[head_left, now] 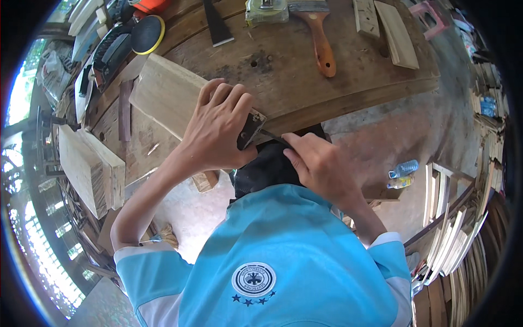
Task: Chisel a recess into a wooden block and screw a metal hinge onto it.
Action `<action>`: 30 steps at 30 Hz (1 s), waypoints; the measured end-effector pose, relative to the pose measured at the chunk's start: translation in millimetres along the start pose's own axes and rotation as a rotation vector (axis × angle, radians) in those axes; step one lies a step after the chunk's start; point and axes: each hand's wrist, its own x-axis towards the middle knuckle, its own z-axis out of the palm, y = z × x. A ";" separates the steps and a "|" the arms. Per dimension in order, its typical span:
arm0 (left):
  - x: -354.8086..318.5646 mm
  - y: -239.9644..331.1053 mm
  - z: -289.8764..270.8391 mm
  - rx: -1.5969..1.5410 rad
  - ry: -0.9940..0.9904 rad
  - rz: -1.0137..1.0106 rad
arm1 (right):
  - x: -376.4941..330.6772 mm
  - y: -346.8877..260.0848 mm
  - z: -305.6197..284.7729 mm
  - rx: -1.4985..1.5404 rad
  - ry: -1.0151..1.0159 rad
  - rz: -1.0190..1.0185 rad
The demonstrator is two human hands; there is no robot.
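A pale wooden board lies slantwise on the workbench, its near end reaching the bench's front edge. My left hand is closed round that near end, fingers over the top and thumb below. Between fingers and thumb shows a dark piece with small holes, perhaps a metal plate; whether it is fixed to the board I cannot tell. My right hand is closed on a slim dark tool, whose tip meets the dark piece. The fingers hide its handle, so its kind is unclear.
On the workbench lie a paintbrush, a dark flat blade, a clear yellowish tape measure, a round black sanding pad and wood pieces. Thick boards stand at left. Bottles lie on the floor at right.
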 end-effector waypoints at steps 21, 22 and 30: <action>2.6 3.8 -0.7 0.017 0.030 -0.069 | 16.9 -1.3 -0.4 -0.454 -0.038 -0.118; 3.3 2.9 0.5 0.024 0.033 -0.075 | 15.0 -9.8 1.7 -0.544 -0.055 -0.062; 6.9 5.1 -2.6 -0.052 0.018 -0.023 | 26.5 17.2 16.2 0.445 0.010 0.071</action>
